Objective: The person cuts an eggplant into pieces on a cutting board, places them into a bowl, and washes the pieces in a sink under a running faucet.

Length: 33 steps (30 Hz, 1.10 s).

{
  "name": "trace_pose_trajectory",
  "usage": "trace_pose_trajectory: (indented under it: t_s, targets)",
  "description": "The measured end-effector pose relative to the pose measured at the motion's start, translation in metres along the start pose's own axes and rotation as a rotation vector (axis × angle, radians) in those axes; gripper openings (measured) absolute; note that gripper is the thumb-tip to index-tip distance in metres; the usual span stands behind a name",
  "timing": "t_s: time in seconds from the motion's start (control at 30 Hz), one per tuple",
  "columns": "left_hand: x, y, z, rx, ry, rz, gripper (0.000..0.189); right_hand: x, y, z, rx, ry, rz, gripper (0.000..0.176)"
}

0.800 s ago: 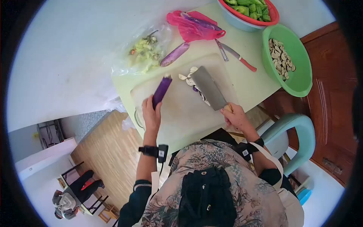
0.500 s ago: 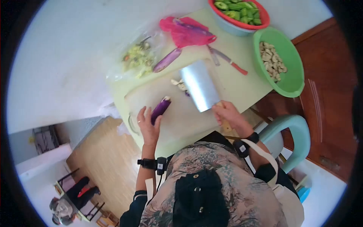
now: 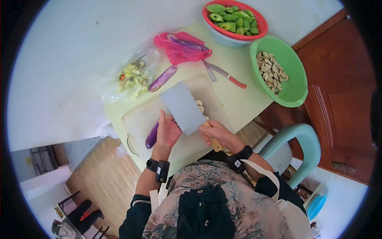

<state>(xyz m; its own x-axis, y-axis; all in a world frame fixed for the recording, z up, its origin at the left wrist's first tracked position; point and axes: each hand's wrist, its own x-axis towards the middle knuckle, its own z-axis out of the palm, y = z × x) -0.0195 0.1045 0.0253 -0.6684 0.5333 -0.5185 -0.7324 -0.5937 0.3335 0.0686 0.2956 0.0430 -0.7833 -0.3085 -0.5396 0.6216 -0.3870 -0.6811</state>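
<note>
On the pale green worktop (image 3: pixel 246 99), a white cutting board (image 3: pixel 137 119) carries a glossy purple aubergine stub (image 3: pixel 151 136), pinned under the left hand (image 3: pixel 168 133). The right hand (image 3: pixel 217 133) grips a broad steel cleaver (image 3: pixel 183 107) by its handle. A few pale slices (image 3: pixel 200 106) lie beside the blade, and many more fill the round green bowl (image 3: pixel 293 89). Slicing seems well along, with one whole aubergine (image 3: pixel 163 78) uncut.

Purple eggplant (image 3: pixel 151 136), green bowl (image 3: pixel 296 92), pink bag (image 3: pixel 181 49)
</note>
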Motion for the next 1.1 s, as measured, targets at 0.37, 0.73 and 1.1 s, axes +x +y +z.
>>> trace_pose_trajectory:
  t_s: [0.37,0.73,1.1]
  targets:
    - [0.004,-0.007,0.006,-0.214,-0.220,-0.005,0.079,0.004,-0.002,-0.005,0.021,-0.065,0.089,0.024]
    - [0.004,-0.009,-0.013,-0.288,-0.300,-0.011,0.084,0.013,0.013,-0.012,0.193,-0.013,0.150,0.021]
    - [0.021,-0.012,-0.010,0.188,-0.129,0.083,0.069,-0.011,0.021,-0.052,0.211,0.193,-0.038,0.020]
